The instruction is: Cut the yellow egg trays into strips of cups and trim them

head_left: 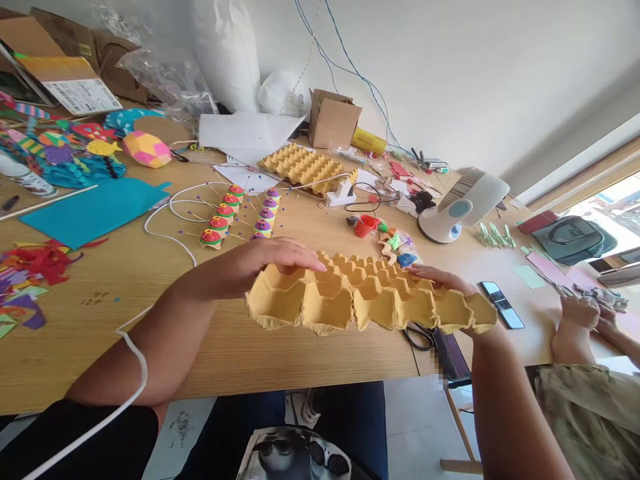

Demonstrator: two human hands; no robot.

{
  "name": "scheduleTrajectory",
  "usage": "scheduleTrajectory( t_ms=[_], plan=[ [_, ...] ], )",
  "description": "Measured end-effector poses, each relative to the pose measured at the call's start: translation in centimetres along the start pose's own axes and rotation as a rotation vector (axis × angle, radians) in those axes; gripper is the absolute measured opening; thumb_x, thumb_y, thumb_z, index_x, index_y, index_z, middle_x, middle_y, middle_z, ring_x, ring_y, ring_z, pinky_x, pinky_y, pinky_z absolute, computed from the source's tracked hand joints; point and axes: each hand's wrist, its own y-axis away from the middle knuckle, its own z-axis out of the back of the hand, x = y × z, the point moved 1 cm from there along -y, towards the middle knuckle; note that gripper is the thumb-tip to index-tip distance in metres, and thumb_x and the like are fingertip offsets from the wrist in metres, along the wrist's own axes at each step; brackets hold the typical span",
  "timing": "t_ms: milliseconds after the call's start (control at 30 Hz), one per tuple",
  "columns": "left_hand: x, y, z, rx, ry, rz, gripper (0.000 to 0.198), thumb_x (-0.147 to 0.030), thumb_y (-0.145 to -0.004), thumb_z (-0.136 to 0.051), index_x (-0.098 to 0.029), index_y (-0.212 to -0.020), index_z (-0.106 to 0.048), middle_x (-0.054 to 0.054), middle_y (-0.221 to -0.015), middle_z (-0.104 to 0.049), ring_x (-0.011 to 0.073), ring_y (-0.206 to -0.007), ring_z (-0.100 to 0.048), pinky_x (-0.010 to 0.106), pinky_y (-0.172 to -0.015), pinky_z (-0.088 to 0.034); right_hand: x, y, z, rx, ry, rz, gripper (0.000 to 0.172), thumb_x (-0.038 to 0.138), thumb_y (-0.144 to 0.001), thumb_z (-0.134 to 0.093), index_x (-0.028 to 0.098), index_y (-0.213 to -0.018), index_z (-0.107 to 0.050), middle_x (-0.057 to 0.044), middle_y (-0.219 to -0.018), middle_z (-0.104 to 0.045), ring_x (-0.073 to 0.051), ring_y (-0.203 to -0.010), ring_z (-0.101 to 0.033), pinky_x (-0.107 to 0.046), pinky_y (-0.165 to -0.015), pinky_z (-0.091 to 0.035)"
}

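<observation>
Between my two hands I hold up a yellow cardboard egg tray point(327, 307), its torn or cut near edge facing me above the front of the table. My left hand point(273, 257) grips the tray's left side, with its fingers lying over the top. On the right side, my right hand point(450, 280) clasps the tray; its palm and thumb are mostly hidden behind the cardboard. Beyond the tray stand two rows of painted egg-cup caterpillars, one red and green point(219, 223), the other purple and pale yellow point(267, 215), with blue-tipped sticks poking out.
A second egg tray point(300, 165) lies at the back. A white fan point(463, 203), a red cup point(367, 225) and a phone point(501, 305) are to the right. Coloured scraps point(37, 273) and a blue sheet point(93, 208) lie left. A white cable point(143, 363) crosses my left arm. Another person's hands point(580, 313) work at far right.
</observation>
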Motion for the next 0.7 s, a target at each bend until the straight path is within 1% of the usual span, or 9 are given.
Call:
scheduleTrajectory(
  t_ms=[67,167,200,267,367,433,500,600,700],
  plan=[
    [0.1,0.1,0.0,0.068,-0.077,-0.015,0.038,-0.043,-0.095,-0.068,-0.029,-0.129,-0.078,0.010,-0.137,-0.073,0.0310,-0.134,-0.062,0.041,-0.119,-0.044,-1.2,0.1,-0.3,0.045,0.031,0.074,0.054,0.066,-0.075,-0.086,0.038,-0.121,-0.079,-0.007,-0.136,-0.075,-0.038,-0.139,-0.061,-0.059,-0.119,-0.047],
    [0.8,0.2,-0.2,0.207,-0.169,-0.018,0.042,-0.028,-0.096,-0.063,-0.033,-0.136,-0.073,0.005,-0.147,-0.068,0.0280,-0.137,-0.061,0.039,-0.119,-0.045,-3.2,0.4,-0.7,0.036,0.088,0.174,0.047,0.060,-0.079,-0.086,0.038,-0.120,-0.079,-0.006,-0.138,-0.074,-0.038,-0.136,-0.063,-0.059,-0.120,-0.046],
    [1.2,0.3,-0.3,0.240,-0.199,-0.008,0.048,-0.020,-0.095,-0.058,-0.034,-0.139,-0.070,0.003,-0.150,-0.065,0.0265,-0.139,-0.060,0.039,-0.120,-0.045,-3.8,0.5,-1.0,0.020,0.110,0.194,0.045,0.058,-0.080,-0.086,0.039,-0.120,-0.079,-0.006,-0.139,-0.074,-0.037,-0.136,-0.064,-0.059,-0.120,-0.047],
    [1.9,0.3,-0.7,0.293,-0.261,0.007,0.062,-0.007,-0.090,-0.053,-0.036,-0.144,-0.066,0.000,-0.154,-0.062,0.0246,-0.144,-0.056,0.039,-0.122,-0.043,-4.7,0.7,-1.4,-0.025,0.154,0.211,0.041,0.056,-0.083,-0.083,0.039,-0.121,-0.078,-0.005,-0.140,-0.073,-0.036,-0.134,-0.064,-0.058,-0.119,-0.047],
    [2.7,0.3,-1.3,0.334,-0.357,0.034,0.081,0.004,-0.079,-0.048,-0.036,-0.149,-0.061,-0.002,-0.162,-0.053,0.0239,-0.150,-0.049,0.041,-0.124,-0.041,-5.7,0.9,-1.7,-0.043,0.201,0.201,0.039,0.054,-0.088,-0.079,0.038,-0.124,-0.077,-0.006,-0.144,-0.070,-0.034,-0.132,-0.066,-0.055,-0.118,-0.049],
    [3.1,0.5,-1.7,0.335,-0.412,0.058,0.088,0.007,-0.074,-0.046,-0.036,-0.150,-0.059,-0.001,-0.166,-0.048,0.0250,-0.153,-0.045,0.043,-0.125,-0.039,-6.2,1.0,-1.7,-0.015,0.236,0.182,0.043,0.053,-0.088,-0.078,0.037,-0.128,-0.075,-0.007,-0.146,-0.068,-0.034,-0.132,-0.066,-0.055,-0.117,-0.050],
    [3.4,1.2,-2.0,0.296,-0.467,0.095,0.089,0.007,-0.074,-0.047,-0.035,-0.152,-0.057,0.001,-0.166,-0.048,0.0268,-0.155,-0.043,0.046,-0.127,-0.037,-6.6,1.2,-1.7,0.013,0.280,0.158,0.047,0.051,-0.088,-0.079,0.038,-0.133,-0.073,-0.007,-0.149,-0.066,-0.035,-0.134,-0.064,-0.055,-0.116,-0.050],
    [3.8,3.3,-2.4,0.207,-0.540,0.147,0.094,0.005,-0.075,-0.053,-0.035,-0.159,-0.047,0.002,-0.170,-0.042,0.0295,-0.159,-0.034,0.049,-0.130,-0.033,-7.1,1.6,-2.0,0.045,0.337,0.148,0.050,0.046,-0.089,-0.078,0.041,-0.138,-0.069,-0.006,-0.154,-0.062,-0.035,-0.136,-0.062,-0.055,-0.116,-0.050],
    [3.8,5.9,-3.5,0.213,-0.533,0.116,0.095,-0.004,-0.080,-0.064,-0.037,-0.164,-0.035,0.004,-0.176,-0.029,0.0324,-0.163,-0.024,0.050,-0.130,-0.032,-7.5,2.2,-2.8,0.041,0.382,0.133,0.047,0.043,-0.091,-0.076,0.042,-0.138,-0.069,-0.004,-0.155,-0.061,-0.036,-0.137,-0.061,-0.055,-0.116,-0.049]
  ],
)
